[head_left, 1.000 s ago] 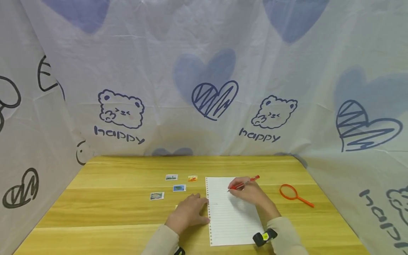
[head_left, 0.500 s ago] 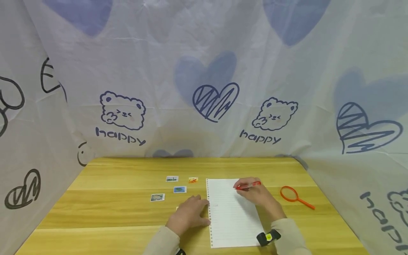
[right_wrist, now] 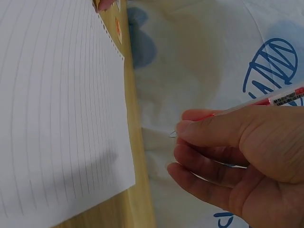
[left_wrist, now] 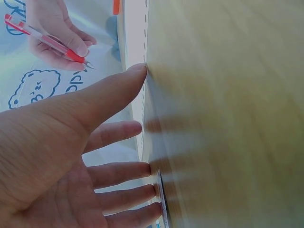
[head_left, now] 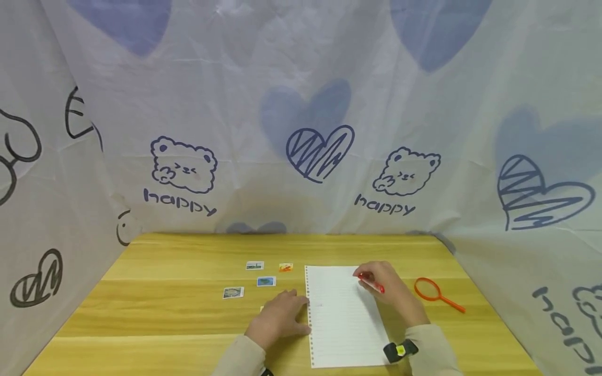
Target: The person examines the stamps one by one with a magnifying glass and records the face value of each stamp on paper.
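Nearest us, a black wrist strap (head_left: 401, 351) crosses the lower right edge of the lined sheet (head_left: 343, 334), which lies flat on a wooden table (head_left: 164, 318). At the sheet's punched left edge we see the left hand (head_left: 278, 318), its fingers straight and spread, thumb and index fingertips against the paper. Beside it, a card (head_left: 262, 309) peeps out, mostly hidden. Faint marks (head_left: 319, 305) sit on the sheet near that edge, too small for us to read.

To the right of the sheet, apart from it, lies a red magnifying glass (head_left: 440, 297). Over the sheet's upper right edge, the right hand (head_left: 388, 284) pinches a red pen (head_left: 371, 282) between thumb and index finger. Compared with a second ago, pen and hand sit farther right and the pen's back end has swung toward us, while the left hand stays put. We judge the tip is lifted, so the writing is paused over a steadied page.

Farther off, left of the sheet, we count four small printed cards (head_left: 266, 281); beyond its top edge hangs a heart-and-bear cloth (head_left: 301, 209).
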{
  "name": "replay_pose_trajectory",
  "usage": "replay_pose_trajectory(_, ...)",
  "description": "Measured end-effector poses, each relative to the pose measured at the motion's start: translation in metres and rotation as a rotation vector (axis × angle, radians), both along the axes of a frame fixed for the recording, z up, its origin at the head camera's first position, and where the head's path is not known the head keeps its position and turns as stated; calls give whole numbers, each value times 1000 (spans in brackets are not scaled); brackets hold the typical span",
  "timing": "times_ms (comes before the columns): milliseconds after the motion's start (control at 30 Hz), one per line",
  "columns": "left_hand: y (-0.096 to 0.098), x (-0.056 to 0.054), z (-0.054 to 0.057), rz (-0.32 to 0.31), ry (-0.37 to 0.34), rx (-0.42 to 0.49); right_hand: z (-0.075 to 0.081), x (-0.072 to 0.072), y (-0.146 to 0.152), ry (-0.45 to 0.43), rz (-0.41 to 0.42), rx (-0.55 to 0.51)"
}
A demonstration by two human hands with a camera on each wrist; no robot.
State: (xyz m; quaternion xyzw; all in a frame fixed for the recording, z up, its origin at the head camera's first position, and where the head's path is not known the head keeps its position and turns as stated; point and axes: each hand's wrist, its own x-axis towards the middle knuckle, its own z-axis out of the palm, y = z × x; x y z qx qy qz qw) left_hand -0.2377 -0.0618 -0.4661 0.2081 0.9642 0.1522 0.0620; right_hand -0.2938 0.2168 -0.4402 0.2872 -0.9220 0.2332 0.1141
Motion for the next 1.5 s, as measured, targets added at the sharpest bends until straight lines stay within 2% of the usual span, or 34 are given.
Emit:
replay_pose_trajectory(133, 0, 2, 0, -2, 4, -1, -2, -3, 4, -69, -91, 16)
replay_pose_trajectory(267, 0, 2, -1, 0, 0, 8, -7, -5, 12, -118, -133, 3)
replay_pose_trajectory(467, -1, 2, -4, -1, 2, 15, -12, -8, 33, -123, -134, -7)
replay_pose_trajectory(767, -2, 2, -7, -1, -1, 16, -18, -10, 64, -86, -79, 10)
replay_pose_trajectory(1033, -2, 2, -7, 3, -2, 17, -18, -4, 79, -171, -99, 25)
replay_pose_trajectory(1333, -2, 0, -3, 4, 3, 10, -21, -4, 88, -221, -112, 6)
replay_pose_trajectory(1500, -2, 0, -3, 2, -3, 11, -24, -6, 90, -218, -98, 27)
